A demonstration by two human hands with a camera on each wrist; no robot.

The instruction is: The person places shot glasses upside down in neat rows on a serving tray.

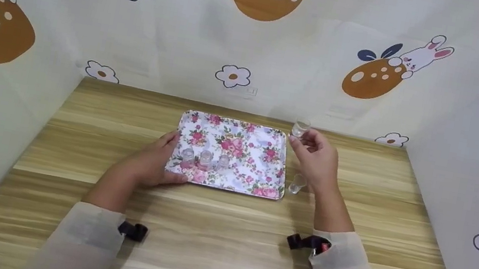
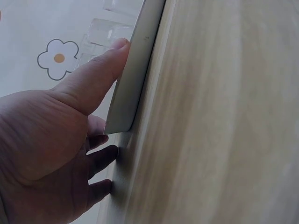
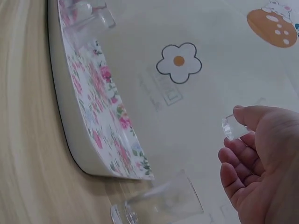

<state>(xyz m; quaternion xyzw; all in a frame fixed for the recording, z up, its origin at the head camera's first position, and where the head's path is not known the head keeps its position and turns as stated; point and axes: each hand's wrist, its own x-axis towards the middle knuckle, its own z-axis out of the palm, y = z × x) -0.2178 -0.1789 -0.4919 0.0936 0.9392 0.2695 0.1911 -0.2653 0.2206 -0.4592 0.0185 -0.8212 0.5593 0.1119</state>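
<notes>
A floral tray [image 1: 243,182] lies on the wooden table. Its near left corner is held by my left hand [image 1: 153,161], thumb over the near rim and fingers along the left side. Three small clear glasses, among them a middle glass [image 1: 205,159], stand in a row on the tray's left half and seem to be upside down. Beyond the tray's far right corner, my right hand [image 1: 319,161] pinches a clear shot glass [image 1: 300,128] between thumb and fingers, mouth up, above the table. Another clear glass [image 3: 161,205] stands upright on the table beside the tray's right edge.
The wooden table [image 1: 211,238] reaches back to a pale curtain [image 1: 177,39] printed with flowers, oranges and rabbits. Similar cloth hangs on both sides. A dark wrist strap [image 1: 133,231] sits on the left sleeve, another strap [image 1: 306,242] on the right.
</notes>
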